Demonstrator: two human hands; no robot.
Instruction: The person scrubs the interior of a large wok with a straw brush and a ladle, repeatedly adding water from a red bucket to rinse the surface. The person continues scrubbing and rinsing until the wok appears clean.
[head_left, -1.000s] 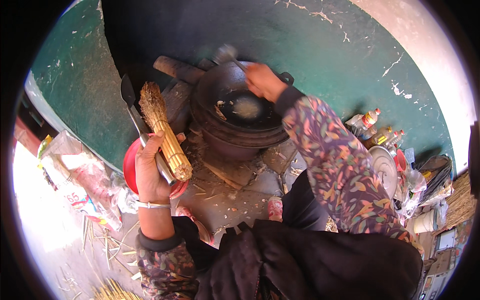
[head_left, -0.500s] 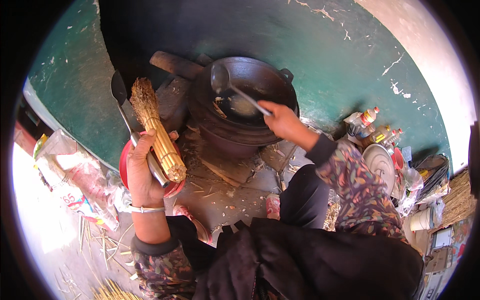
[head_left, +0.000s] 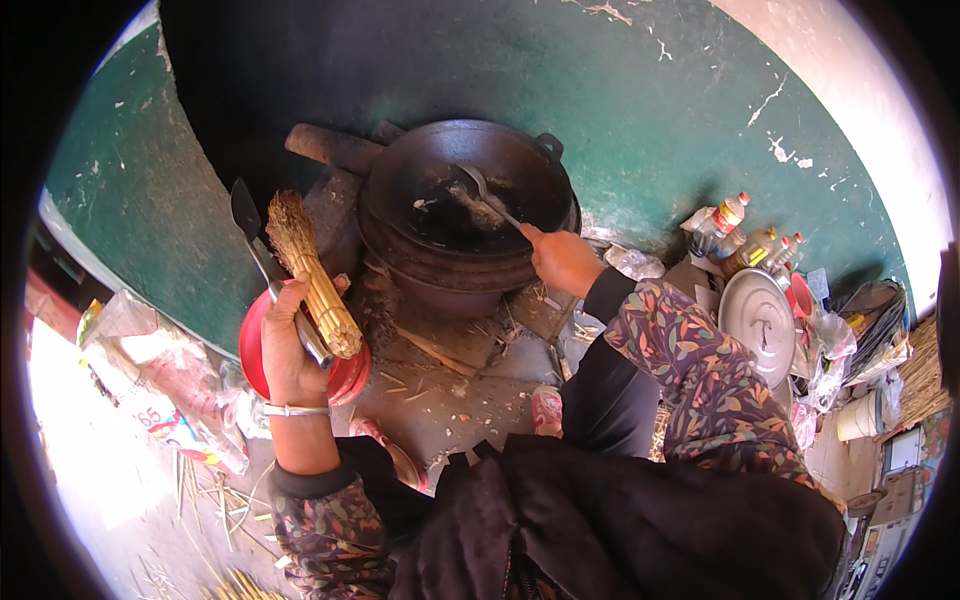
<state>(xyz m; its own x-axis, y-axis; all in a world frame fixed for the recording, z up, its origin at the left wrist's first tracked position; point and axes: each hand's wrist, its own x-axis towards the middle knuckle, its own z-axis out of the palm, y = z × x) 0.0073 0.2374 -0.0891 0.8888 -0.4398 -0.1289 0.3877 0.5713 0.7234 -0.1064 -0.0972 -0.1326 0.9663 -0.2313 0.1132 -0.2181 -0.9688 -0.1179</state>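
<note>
My right hand (head_left: 563,262) is closed around the handle of a metal ladle (head_left: 472,180). The ladle's bowl is down inside a dark wok (head_left: 405,165), beside some pale brown bits. In my left hand (head_left: 292,355) are a bundled straw brush (head_left: 318,287), bristly end up, and a spatula (head_left: 246,214) with a dark blade and metal handle. Behind that hand shows a red basin (head_left: 254,345); whether my fingers grip it too, I cannot tell.
The wok rests on a dark round stove (head_left: 460,285) against a green wall (head_left: 660,110). Bottles (head_left: 725,225) and a round metal lid (head_left: 757,325) stand to the right. Plastic bags (head_left: 175,385) and loose straw lie at left.
My right hand has lowered the ladle from above the wok's rim into the wok. My left hand still holds the brush and spatula, nearly in place.
</note>
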